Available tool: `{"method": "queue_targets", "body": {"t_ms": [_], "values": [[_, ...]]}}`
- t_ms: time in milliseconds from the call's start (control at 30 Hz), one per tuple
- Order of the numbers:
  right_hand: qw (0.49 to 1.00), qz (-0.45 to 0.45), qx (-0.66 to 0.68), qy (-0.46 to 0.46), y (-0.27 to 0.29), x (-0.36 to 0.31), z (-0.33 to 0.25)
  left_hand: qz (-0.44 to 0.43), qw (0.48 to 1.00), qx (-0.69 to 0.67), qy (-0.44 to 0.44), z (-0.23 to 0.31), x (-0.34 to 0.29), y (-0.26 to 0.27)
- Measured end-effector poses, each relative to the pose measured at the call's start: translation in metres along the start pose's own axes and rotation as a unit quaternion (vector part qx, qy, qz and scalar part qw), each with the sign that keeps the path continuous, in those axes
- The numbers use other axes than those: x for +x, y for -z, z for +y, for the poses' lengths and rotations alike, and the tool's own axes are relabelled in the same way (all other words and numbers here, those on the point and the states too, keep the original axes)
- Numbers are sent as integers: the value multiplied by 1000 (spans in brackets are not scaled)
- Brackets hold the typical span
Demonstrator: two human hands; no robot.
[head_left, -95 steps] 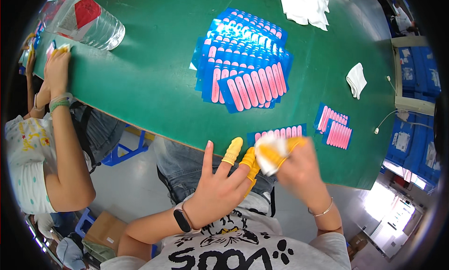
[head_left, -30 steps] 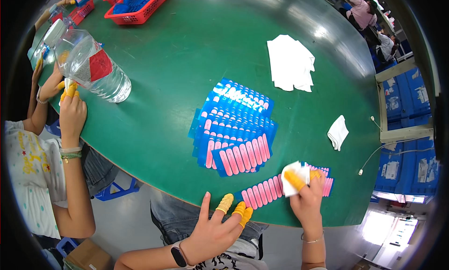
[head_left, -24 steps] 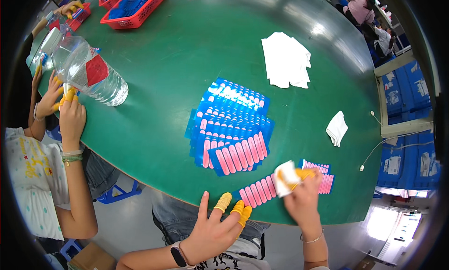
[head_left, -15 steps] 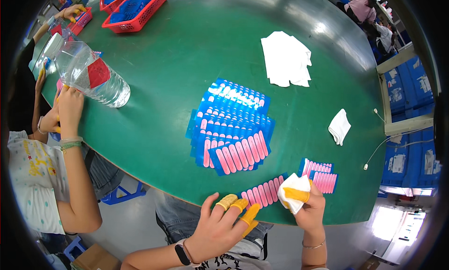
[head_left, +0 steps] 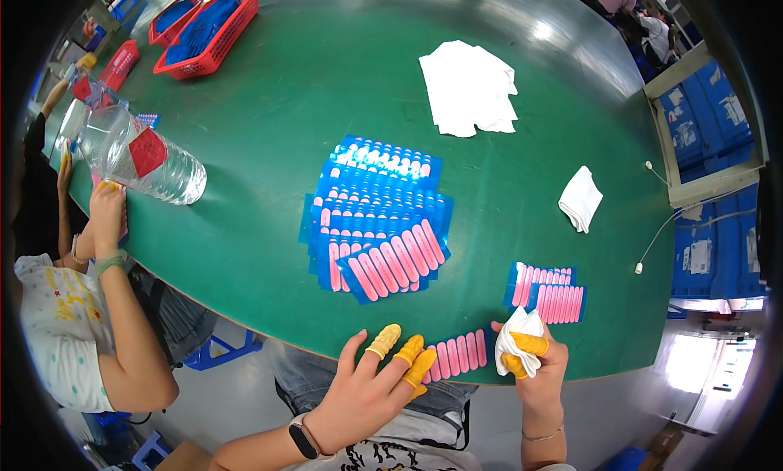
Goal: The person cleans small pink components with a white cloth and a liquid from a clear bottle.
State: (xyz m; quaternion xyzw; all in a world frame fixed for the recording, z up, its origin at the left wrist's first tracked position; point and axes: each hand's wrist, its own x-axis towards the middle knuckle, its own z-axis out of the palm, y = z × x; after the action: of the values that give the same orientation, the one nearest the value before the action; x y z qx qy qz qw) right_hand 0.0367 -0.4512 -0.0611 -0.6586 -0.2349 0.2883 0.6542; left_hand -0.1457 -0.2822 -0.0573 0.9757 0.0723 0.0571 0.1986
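On my feed, one pink-striped sheet (head_left: 458, 355) lies on the bench (head_left: 245, 251), nearer and right of the blue sheet pile (head_left: 375, 226). Nearer than the pile, my left hand (head_left: 367, 385) spreads, fingers overlapping that sheet; to the pile's right, my right hand (head_left: 538, 367) pinches a white cloth (head_left: 512, 328).

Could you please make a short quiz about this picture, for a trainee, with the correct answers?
1. Which of the camera wearer's hands grips a white cloth?
2. True or false: the clear bottle stands to the right of the large sheet stack.
3. What colour are the finger covers on the wearer's left hand: (a) yellow, (b) green or (c) black?

Key:
1. The right hand.
2. False; the clear bottle is left of the large sheet stack.
3. (a)
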Motion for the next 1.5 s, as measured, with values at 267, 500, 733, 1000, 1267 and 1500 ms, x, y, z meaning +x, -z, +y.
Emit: {"method": "queue_targets", "body": {"t_ms": [267, 500, 733, 1000, 1267, 1500], "values": [[991, 42, 128, 14, 10, -7, 3, 157, 977, -119, -82, -3, 30, -2], [867, 35, 490, -86, 27, -13, 5, 210, 938, -235, -146, 25, 76, -9], [842, 60, 533, 55, 56, -32, 46, 222, 880, -335, -252, 53, 101, -18], [798, 109, 567, 173, 99, -17, 29, 126, 966, -149, -170, 52, 130, -47], [909, 311, 138, 241, 73, -1, 15, 89, 985, -99, -106, 37, 112, -17], [926, 289, 37, 241, 42, 5, 14, 68, 976, 93, 182, -6, 35, 7]]}}
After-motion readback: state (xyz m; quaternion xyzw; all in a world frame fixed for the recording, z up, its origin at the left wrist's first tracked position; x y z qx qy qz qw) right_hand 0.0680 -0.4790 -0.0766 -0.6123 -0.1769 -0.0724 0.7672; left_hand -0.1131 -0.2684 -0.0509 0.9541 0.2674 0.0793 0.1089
